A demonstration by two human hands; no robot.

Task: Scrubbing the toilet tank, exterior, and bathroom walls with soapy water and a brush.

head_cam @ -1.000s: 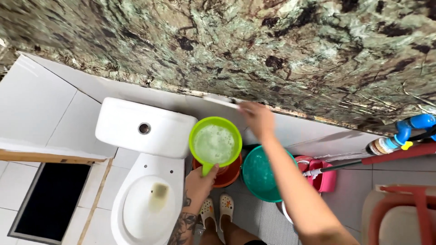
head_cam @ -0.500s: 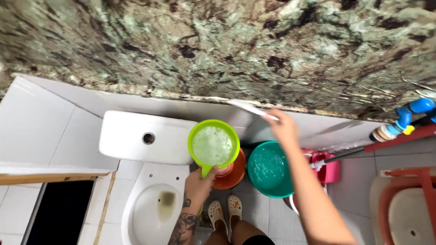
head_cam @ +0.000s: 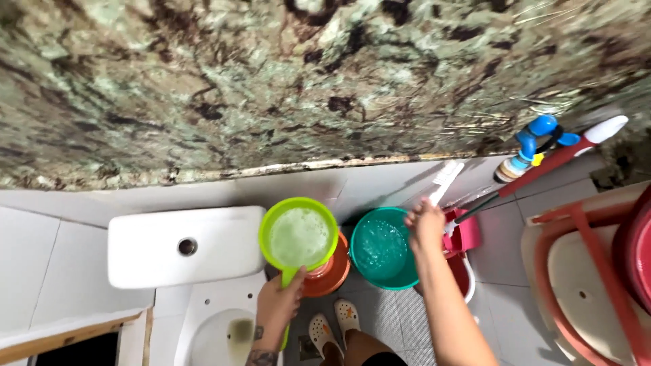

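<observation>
A round lime-green plastic scoop (head_cam: 299,236) of foamy water is held by its handle in the closed left hand (head_cam: 278,303) above the orange basin (teal bucket (head_cam: 382,249) at three o'clock), while a white-handled brush (head_cam: 444,181) is gripped in the right hand (head_cam: 425,226), scrubbing evidently in hand.

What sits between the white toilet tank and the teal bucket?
In the head view, the green scoop, held by the left hand, over an orange bucket, between the tank and the teal bucket.

toilet bowl (head_cam: 224,335) cut off at bottom edge | orange basin (head_cam: 329,274) mostly hidden behind green scoop (head_cam: 298,237)
</observation>
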